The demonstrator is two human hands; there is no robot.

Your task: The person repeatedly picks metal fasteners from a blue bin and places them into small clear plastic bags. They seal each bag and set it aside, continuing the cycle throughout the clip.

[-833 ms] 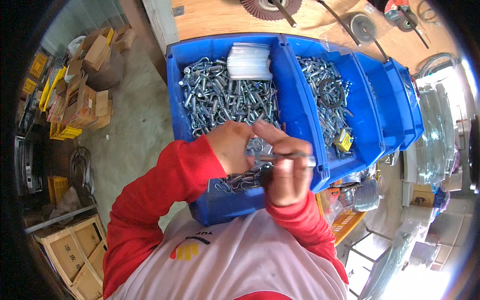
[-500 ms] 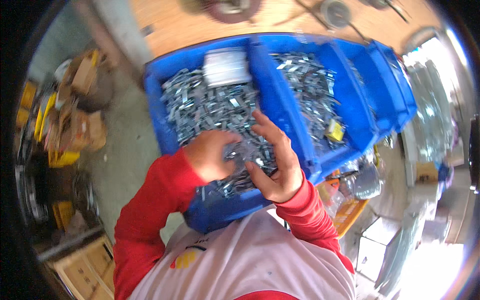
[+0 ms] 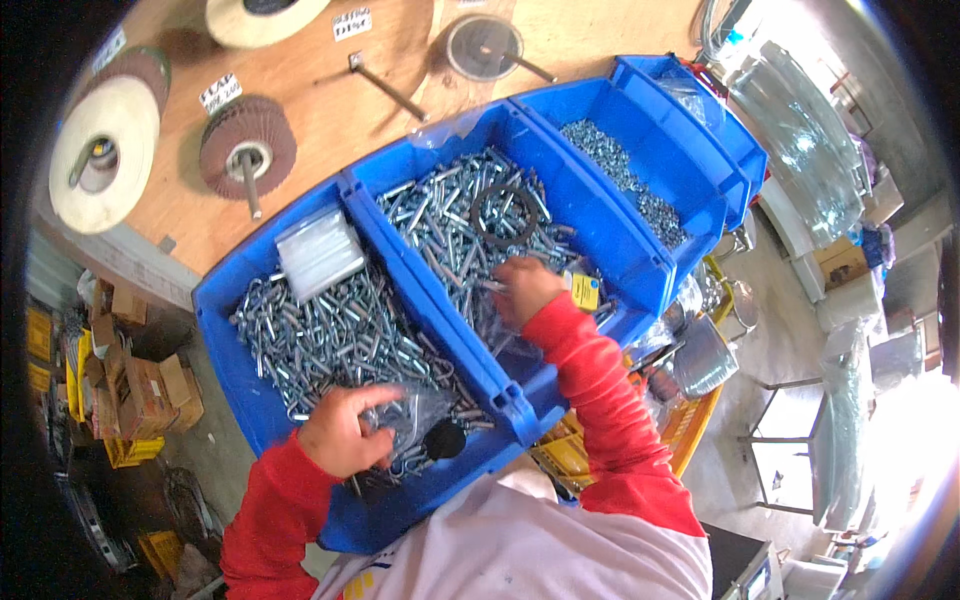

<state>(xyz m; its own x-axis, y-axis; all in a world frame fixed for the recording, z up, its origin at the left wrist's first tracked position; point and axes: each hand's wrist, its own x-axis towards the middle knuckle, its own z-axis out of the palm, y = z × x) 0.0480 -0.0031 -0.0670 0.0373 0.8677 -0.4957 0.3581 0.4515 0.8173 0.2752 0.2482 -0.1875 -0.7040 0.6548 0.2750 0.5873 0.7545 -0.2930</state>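
Note:
My left hand (image 3: 348,430) holds a clear plastic bag (image 3: 425,405) between thumb and fingers, over the near end of the left blue bin (image 3: 300,520). Hooked metal pieces (image 3: 330,330) fill that bin. A black disc (image 3: 443,438) lies by the bag. Reaching into the middle blue bin (image 3: 640,260), my right hand (image 3: 530,290) has its fingers curled down among straight metal pins (image 3: 440,225). What they grip is too small to make out. A black ring (image 3: 476,215) rests on the pins, and a yellow label (image 3: 582,292) is beside my right wrist.
A clear-wrapped white pack (image 3: 320,255) lies in the left bin. Farther right, another bin holds small fasteners (image 3: 615,160). Behind stands a wooden board (image 3: 370,35) with rods and a flap wheel (image 3: 245,150). Cardboard boxes (image 3: 145,390) are at left, a yellow crate (image 3: 700,425) below right.
Both hands were close together over the left bin. The right hand has moved right into the middle bin; the left stays with the bag. The view has shifted, showing more of the board.

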